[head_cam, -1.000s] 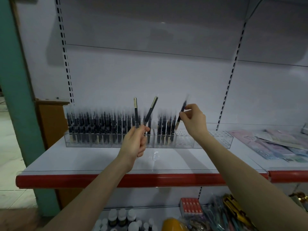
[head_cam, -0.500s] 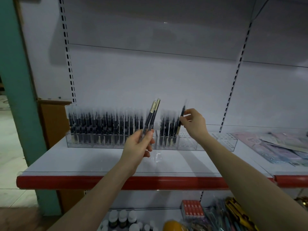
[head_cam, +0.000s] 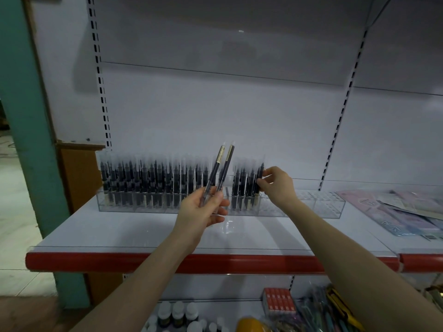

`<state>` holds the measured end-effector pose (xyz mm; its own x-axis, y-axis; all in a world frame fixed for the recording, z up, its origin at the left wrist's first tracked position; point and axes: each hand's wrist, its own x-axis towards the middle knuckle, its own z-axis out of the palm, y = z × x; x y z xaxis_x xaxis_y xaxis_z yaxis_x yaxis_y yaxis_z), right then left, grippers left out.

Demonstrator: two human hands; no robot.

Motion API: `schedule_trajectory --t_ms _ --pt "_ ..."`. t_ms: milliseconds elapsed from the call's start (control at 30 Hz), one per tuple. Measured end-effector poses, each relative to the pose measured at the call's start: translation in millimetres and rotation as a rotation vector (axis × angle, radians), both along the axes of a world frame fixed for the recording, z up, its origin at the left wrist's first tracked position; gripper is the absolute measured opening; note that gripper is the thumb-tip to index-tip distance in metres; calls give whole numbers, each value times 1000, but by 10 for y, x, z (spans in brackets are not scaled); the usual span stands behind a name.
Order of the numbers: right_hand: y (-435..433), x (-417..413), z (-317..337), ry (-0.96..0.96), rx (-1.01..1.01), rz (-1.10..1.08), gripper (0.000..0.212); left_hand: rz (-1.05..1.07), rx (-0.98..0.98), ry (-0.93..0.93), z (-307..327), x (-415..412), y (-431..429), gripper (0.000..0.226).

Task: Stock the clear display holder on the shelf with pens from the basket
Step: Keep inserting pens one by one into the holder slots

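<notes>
Seating the pen pinched by the right hand works best held upright over the next free hole in the clear display holder at centre frame, the left hand gripping two spare pens just beside.

Your left edge: teal pillar, brown cabinet beside it. Right edge: pastel packets lying flat. Bottom: white-capped bottles, red box.

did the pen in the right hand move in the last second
Yes. Against the clear holder, the pen pinched by the right hand has come down, from above the stocked row to level with it at its right end.
</notes>
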<state>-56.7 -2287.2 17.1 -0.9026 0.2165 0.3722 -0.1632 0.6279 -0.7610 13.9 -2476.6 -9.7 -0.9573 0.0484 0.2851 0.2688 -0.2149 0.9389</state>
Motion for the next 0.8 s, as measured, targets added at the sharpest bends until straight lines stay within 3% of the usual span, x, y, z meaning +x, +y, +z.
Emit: schedule_trajectory --t_ms 500,567,667,800 --pt "-18 26 -76 -68 130 -29 33 19 -19 -10 0 29 -43 8" --pt "-15 99 -40 54 74 -51 33 20 -44 1 -6 24 -68 7" --pt "-69 300 56 384 24 -11 19 43 -144 34 -25 10 -100 8" --pt "-219 520 153 736 375 255 18 66 -306 100 -5 16 -59 13"
